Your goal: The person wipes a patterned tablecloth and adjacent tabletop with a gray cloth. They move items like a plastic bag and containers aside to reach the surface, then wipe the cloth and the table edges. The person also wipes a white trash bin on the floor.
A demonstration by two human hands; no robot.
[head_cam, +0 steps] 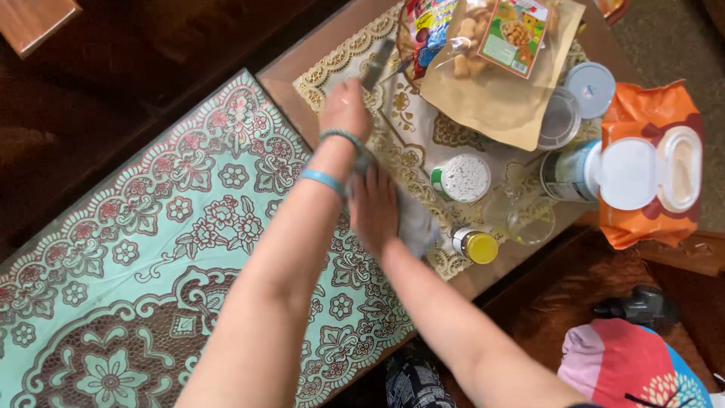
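On the lace-covered surface [332, 75], the left hand [345, 109] grips a dark, blurred tool [375, 66], and the right hand [372, 208] presses flat on a grey cloth [415, 227]. Steady, even pressure suits this wiping. Nearby, a yellow-capped bottle [476, 245], white-lidded jar [462, 178] and empty clear tub [560, 119]; their contents are unclear.

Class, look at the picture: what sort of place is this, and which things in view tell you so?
Probably a home living or dining room: a low table with patterned cloths, snack bags and a wipes pack on it, and carpet beside it.
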